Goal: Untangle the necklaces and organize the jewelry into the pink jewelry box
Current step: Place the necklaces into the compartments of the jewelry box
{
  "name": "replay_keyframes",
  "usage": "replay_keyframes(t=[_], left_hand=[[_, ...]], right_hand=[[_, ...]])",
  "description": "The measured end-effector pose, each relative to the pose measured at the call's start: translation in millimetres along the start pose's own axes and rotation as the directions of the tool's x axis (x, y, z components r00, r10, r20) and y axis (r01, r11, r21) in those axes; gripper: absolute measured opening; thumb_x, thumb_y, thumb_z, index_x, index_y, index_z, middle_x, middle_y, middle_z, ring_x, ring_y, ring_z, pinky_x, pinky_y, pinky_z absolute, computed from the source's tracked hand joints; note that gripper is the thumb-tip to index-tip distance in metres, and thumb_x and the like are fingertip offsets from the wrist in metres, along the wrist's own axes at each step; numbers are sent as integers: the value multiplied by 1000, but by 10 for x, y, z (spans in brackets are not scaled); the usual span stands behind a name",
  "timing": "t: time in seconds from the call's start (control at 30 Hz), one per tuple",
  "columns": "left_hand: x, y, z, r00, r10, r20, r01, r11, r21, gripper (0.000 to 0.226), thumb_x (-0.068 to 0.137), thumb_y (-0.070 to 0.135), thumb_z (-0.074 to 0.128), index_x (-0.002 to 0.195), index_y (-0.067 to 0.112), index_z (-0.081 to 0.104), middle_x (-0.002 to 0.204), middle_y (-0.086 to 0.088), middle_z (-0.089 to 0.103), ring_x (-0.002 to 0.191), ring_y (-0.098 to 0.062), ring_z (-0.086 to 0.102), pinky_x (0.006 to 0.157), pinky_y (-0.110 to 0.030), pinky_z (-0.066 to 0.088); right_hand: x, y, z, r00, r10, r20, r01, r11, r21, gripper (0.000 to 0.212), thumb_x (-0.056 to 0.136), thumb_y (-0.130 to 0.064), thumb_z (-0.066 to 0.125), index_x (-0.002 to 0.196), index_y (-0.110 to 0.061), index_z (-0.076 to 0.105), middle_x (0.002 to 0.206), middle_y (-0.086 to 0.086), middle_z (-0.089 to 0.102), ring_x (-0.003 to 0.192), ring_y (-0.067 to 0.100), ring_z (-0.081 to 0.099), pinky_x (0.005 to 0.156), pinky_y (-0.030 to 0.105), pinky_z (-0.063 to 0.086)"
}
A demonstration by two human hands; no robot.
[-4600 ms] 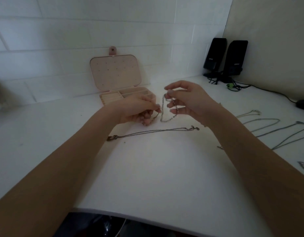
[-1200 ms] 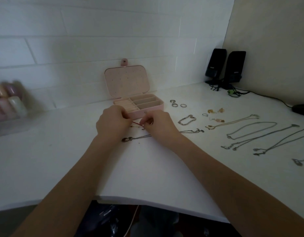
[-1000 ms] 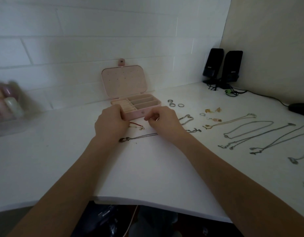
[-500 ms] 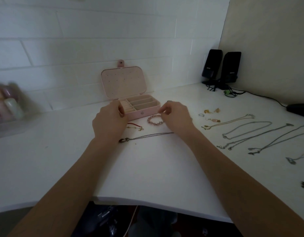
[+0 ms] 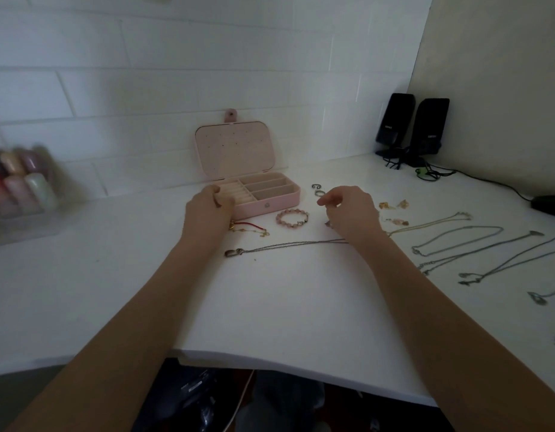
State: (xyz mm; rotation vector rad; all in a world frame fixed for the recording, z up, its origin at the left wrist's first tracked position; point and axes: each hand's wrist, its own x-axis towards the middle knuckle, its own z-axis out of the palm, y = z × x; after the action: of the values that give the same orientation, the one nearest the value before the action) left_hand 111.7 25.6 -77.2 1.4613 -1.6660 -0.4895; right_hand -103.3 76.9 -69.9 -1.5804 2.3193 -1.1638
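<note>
The pink jewelry box (image 5: pixel 270 207) stands open at the back of the white table, its lid (image 5: pixel 235 148) upright against the wall. My left hand (image 5: pixel 207 215) is curled round the box's front left corner. My right hand (image 5: pixel 352 213) hovers to the right of the box with loosely curled fingers, holding nothing. Between the hands lie a pink bead bracelet (image 5: pixel 292 218) and a red cord bracelet (image 5: pixel 248 227). A thin necklace with a pendant (image 5: pixel 285 245) stretches across in front of them. Rings (image 5: pixel 316 189) lie just beyond my right fingertips.
Small earrings (image 5: pixel 394 204) and several laid-out necklaces (image 5: pixel 457 241) cover the table's right side. Two black speakers (image 5: pixel 410 126) with cables stand in the back corner, a dark object (image 5: pixel 550 204) at the far right. A clear case of coloured items (image 5: pixel 17 188) sits left. The table's front edge (image 5: pixel 270 360) is near.
The chain held up between both hands has been put down. My right hand set the pink bead bracelet in front of the box and moved right; my left hand shifted to the box's corner.
</note>
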Motion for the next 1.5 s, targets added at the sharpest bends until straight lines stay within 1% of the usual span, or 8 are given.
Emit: replay_keyframes(t=[0.3, 0.5, 0.77, 1.0, 1.13, 1.2, 1.3, 1.5], left_hand=[[164, -98, -40, 979, -199, -40, 187, 961, -202, 37, 84, 13, 54, 121, 12, 60, 123, -7, 62, 114, -20, 55, 100, -28, 38], [-4, 96, -128, 933, 89, -349, -136, 984, -115, 8, 85, 17, 52, 85, 14, 59, 84, 3, 59, 77, -12, 51, 69, -21, 35], [-42, 59, -101, 930, 156, -333, -204, 972, -113, 8, 83, 20, 54, 79, 14, 57, 80, 0, 60, 72, -16, 53, 68, -30, 43], [-41, 86, -48, 951, 174, -255, -229, 952, -205, 7, 86, 12, 53, 80, 10, 56, 74, -2, 60, 71, -18, 59, 64, -24, 42], [-109, 303, -69, 983, -32, 182, 160, 645, -747, 19, 96, 22, 43, 87, 9, 54, 70, -2, 64, 57, -8, 64, 63, -27, 51], [-192, 425, -63, 842, 101, 529, 423, 485, -765, 39, 98, 40, 32, 92, 10, 55, 68, -4, 68, 59, -15, 67, 64, -29, 55], [-306, 465, 17, 618, 271, 738, 478, 616, -626, 40, 90, 43, 40, 102, 8, 57, 61, -4, 60, 53, -16, 58, 57, -27, 52], [-202, 352, 9, 723, 205, 659, 376, 684, -625, 32, 100, 22, 38, 75, 13, 55, 47, 7, 28, 40, -7, 24, 41, -18, 29]], right_hand=[[-38, -81, -160, 948, -194, 252, 190, 981, 43, 7, 82, -18, 69, 84, -24, 68, 85, -3, 65, 67, 10, 56, 70, 25, 47], [-42, -169, -491, 879, -269, 394, 265, 962, 64, 14, 72, -29, 80, 81, -21, 73, 72, -2, 60, 59, 2, 48, 55, 16, 36], [-616, -668, 385, 628, -643, 439, 594, 760, 262, 22, 83, -16, 70, 103, -7, 73, 94, 5, 68, 64, -4, 46, 62, 5, 34], [-655, -689, 459, 660, -678, 324, 673, 725, 147, 14, 91, -3, 51, 95, -2, 64, 95, 14, 64, 85, 23, 55, 71, 24, 32], [-523, -772, 269, 921, -388, -29, 352, 799, 488, 12, 91, -11, 53, 88, -13, 65, 78, 0, 61, 74, 17, 54, 74, 34, 44], [-418, -747, 105, 978, -196, -75, 195, 716, 670, 16, 92, -11, 53, 86, -18, 65, 72, -2, 60, 67, 13, 57, 69, 33, 50], [-330, -641, -60, 997, -52, 61, -27, 493, 869, 19, 96, -3, 48, 97, -2, 66, 65, 5, 55, 54, 7, 57, 61, 21, 54], [-78, -425, -288, 900, 270, 342, -278, -247, 928, 15, 95, 1, 47, 85, 2, 59, 72, 12, 53, 57, 14, 54, 48, 19, 53]])
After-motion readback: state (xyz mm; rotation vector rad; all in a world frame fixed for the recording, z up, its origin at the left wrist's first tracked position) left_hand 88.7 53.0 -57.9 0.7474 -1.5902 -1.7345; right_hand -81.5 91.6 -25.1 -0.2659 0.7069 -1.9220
